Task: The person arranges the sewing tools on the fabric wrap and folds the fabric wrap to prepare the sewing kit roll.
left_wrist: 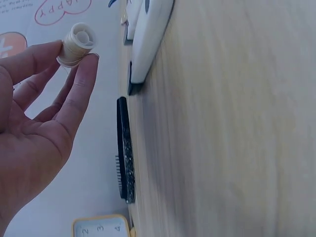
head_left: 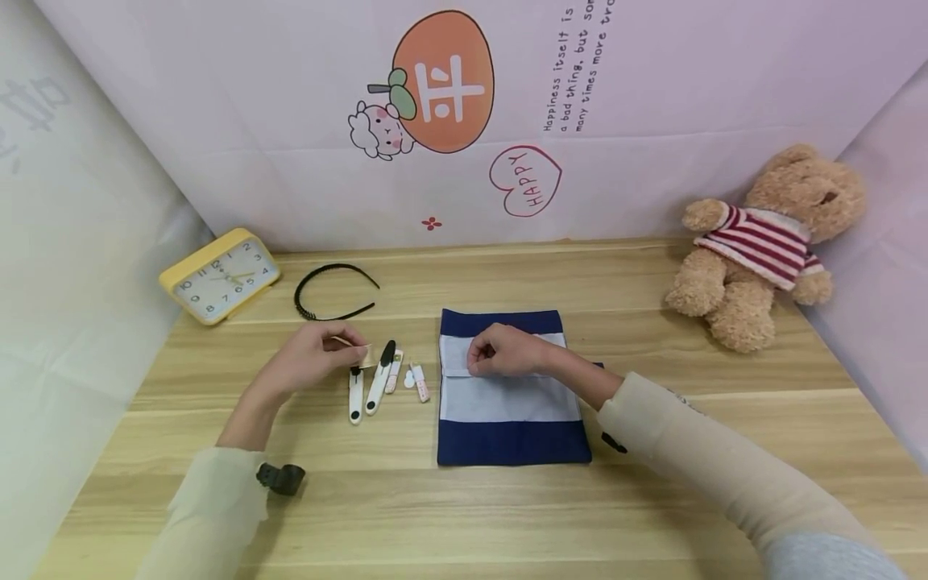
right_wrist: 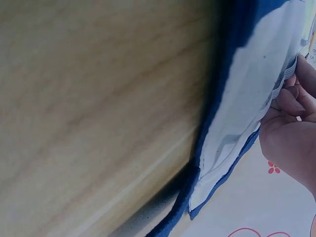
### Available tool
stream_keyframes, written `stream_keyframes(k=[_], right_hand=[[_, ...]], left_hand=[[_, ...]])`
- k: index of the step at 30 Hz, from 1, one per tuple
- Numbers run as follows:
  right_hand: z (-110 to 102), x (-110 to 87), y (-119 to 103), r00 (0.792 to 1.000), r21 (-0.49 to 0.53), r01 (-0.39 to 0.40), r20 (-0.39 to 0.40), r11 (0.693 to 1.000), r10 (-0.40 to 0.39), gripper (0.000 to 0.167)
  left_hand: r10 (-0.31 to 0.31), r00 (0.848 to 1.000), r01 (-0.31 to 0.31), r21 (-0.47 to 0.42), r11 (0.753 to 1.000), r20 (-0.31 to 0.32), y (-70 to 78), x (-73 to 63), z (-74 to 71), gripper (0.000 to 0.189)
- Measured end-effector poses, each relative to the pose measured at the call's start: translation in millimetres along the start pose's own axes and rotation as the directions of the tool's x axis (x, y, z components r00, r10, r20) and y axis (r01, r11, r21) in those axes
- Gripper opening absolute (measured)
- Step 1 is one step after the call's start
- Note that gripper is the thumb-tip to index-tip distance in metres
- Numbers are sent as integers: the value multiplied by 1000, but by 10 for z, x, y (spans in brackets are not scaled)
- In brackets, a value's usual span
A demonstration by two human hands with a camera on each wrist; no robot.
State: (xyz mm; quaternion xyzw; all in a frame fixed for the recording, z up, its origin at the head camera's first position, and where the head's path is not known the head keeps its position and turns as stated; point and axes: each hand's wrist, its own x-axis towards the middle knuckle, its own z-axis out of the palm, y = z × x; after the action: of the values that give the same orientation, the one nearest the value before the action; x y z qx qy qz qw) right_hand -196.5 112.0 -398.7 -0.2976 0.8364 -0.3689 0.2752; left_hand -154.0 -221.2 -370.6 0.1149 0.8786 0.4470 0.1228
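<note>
Between thumb and fingertips, my left hand (head_left: 308, 361) pinches a small spool of pale thread (left_wrist: 75, 45), held above the table in the left wrist view. Two slim white tools with black ends (head_left: 380, 379) lie just beneath and beside that hand. A navy and light-grey cloth organizer (head_left: 511, 443) is spread flat to their right. My right hand (head_left: 511, 352) is over its upper half, pinching the edge of a whitish elastic band (right_wrist: 284, 79) that crosses the grey part. Its fingertips partly hide the band.
Small pink-and-white pieces (head_left: 420, 383) lie between the tools and the organizer. A black headband (head_left: 300, 290) and a yellow clock (head_left: 225, 278) stand at the back left. A teddy bear (head_left: 761, 242) sits at the back right, by the printed backdrop (head_left: 290, 161).
</note>
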Motion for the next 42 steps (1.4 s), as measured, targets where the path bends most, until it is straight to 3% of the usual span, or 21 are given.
stream_keyframes(k=[12,29,37,42], right_hand=[[-4,-11,3,1000,11,-1,1,1000,1,7],[-6,-19,-2,1000,-4,26,7,1000,-26,7],[0,-6,-24,999,20,38,23,999,-38,10],[-6,1,-27,999,16,31,23,999,-32,11]], left_hand=[[16,998,-14,-20,1000,61,125,128,184,13],[125,983,-122,-29,992,135,385,378,417,13],[123,980,-119,-34,992,154,488,482,466,10],[117,978,-120,11,993,175,546,566,502,8]])
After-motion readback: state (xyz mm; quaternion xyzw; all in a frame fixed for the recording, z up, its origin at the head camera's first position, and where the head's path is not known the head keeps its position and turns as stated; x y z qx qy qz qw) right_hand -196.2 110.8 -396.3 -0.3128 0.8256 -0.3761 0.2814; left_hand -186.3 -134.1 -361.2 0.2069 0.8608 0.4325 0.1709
